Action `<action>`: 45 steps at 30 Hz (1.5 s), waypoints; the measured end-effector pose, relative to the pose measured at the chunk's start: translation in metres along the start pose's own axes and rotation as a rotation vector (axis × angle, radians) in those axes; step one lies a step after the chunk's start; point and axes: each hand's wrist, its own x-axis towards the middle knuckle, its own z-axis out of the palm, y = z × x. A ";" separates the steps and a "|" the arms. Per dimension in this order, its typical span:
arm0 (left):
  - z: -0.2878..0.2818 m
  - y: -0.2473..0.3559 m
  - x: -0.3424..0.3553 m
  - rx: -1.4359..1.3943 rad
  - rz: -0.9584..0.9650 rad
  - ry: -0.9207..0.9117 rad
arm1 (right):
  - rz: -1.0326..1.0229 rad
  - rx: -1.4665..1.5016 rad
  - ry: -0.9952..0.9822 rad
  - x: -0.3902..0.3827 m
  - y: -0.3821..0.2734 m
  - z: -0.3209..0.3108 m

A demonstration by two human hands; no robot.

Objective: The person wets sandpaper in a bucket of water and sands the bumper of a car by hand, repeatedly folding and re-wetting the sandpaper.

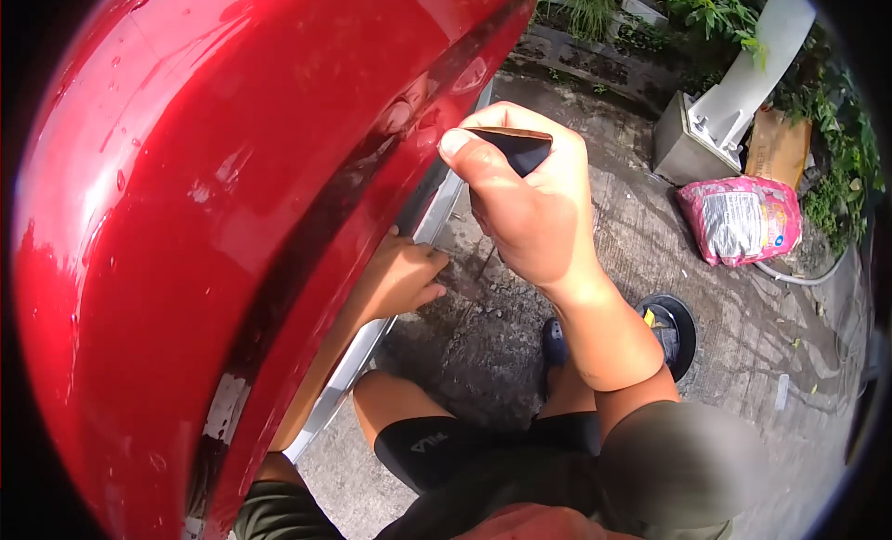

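Observation:
A wet red car body (279,122) with water drops and glossy reflections fills the left side. My right hand (534,191) is raised beside its edge, pinching a thin dark flat piece with a brown edge (520,148) between thumb and fingers; its exact kind is unclear. Lower down, my left hand (404,272) reaches along the lower edge of the car, next to a silver strip (437,210). Its fingers are loosely bent and the thumb stands apart, with nothing visible in them. Part of the left forearm is hidden behind the red panel.
On the rough concrete ground (618,229) by my right elbow stands a black bucket (688,340) with something yellow in it. Farther right lie a pink bag (739,219) and a cardboard piece (776,150), near a bolted grey post (767,52). A low curb (595,61) and plants line the back.

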 end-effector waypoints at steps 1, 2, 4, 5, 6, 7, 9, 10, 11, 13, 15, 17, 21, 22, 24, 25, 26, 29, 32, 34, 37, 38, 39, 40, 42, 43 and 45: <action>0.000 -0.001 -0.001 -0.029 -0.002 -0.021 | 0.002 0.001 0.003 0.005 0.002 -0.001; -0.001 -0.001 0.002 -0.059 0.004 -0.036 | -0.006 0.036 0.049 0.017 0.004 -0.007; 0.000 -0.001 0.004 -0.045 0.018 -0.046 | 0.017 0.048 0.083 0.024 0.005 -0.013; -0.001 -0.002 0.003 -0.030 0.021 -0.058 | 0.013 0.051 0.079 0.019 0.006 -0.008; -0.002 -0.002 0.002 -0.025 0.018 -0.057 | 0.020 0.068 0.052 0.010 0.005 -0.001; -0.003 0.001 0.000 -0.024 0.010 -0.030 | 0.030 0.079 0.032 0.002 0.002 0.003; -0.003 0.002 0.001 -0.023 0.007 -0.002 | 0.022 0.051 0.027 0.008 0.006 -0.004; -0.003 0.000 0.004 -0.034 0.008 -0.036 | 0.016 0.075 0.058 0.020 0.009 -0.010; -0.003 -0.001 0.007 -0.045 0.010 -0.069 | 0.010 0.099 0.089 0.026 0.009 -0.014; -0.001 -0.001 0.004 -0.045 0.003 -0.056 | 0.027 0.066 0.084 0.017 0.012 -0.009; -0.002 -0.001 0.002 -0.048 0.001 -0.042 | 0.058 0.111 0.005 0.004 0.007 0.000; -0.009 -0.001 0.000 -0.066 -0.025 -0.083 | 0.079 0.088 0.009 0.004 0.006 -0.005; -0.005 -0.001 0.002 -0.066 -0.005 -0.059 | 0.085 0.160 0.129 0.003 0.019 -0.023; -0.004 -0.002 0.002 -0.073 -0.012 -0.058 | 0.040 0.132 0.140 0.003 0.024 -0.024; -0.004 -0.001 0.007 -0.087 -0.004 -0.060 | -0.142 -0.028 0.181 0.006 0.037 -0.030; -0.005 -0.003 0.004 -0.084 -0.010 -0.052 | -0.137 -0.020 0.182 0.008 0.041 -0.029; -0.007 -0.003 0.002 -0.081 -0.015 -0.043 | -0.285 -0.071 0.225 0.010 0.043 -0.027; -0.010 -0.003 0.003 -0.084 0.000 -0.061 | -0.601 -0.307 0.253 0.022 0.054 -0.034; -0.011 -0.001 0.001 -0.074 -0.006 -0.075 | -0.641 -0.106 0.257 0.027 0.057 -0.025; -0.009 -0.002 -0.001 -0.074 -0.006 -0.068 | -0.604 -0.144 0.273 0.026 0.061 -0.026; -0.009 -0.001 -0.002 -0.078 -0.004 -0.065 | -0.537 -0.183 0.279 0.025 0.059 -0.030; -0.010 -0.001 -0.002 -0.082 -0.004 -0.073 | -0.601 -0.267 0.230 0.026 0.058 -0.035; -0.010 -0.001 -0.002 -0.080 -0.003 -0.070 | -0.664 -0.350 0.179 0.028 0.058 -0.038; -0.010 -0.001 -0.002 -0.082 0.000 -0.069 | -0.668 -0.352 0.179 0.030 0.058 -0.038; -0.008 -0.001 -0.001 -0.085 0.003 -0.067 | -0.805 -0.381 0.208 0.035 0.059 -0.039; -0.008 -0.001 -0.001 -0.088 0.005 -0.056 | -0.873 -0.392 0.221 0.037 0.060 -0.037; -0.007 -0.002 -0.003 -0.090 0.005 -0.046 | -0.931 -0.384 0.253 0.039 0.061 -0.032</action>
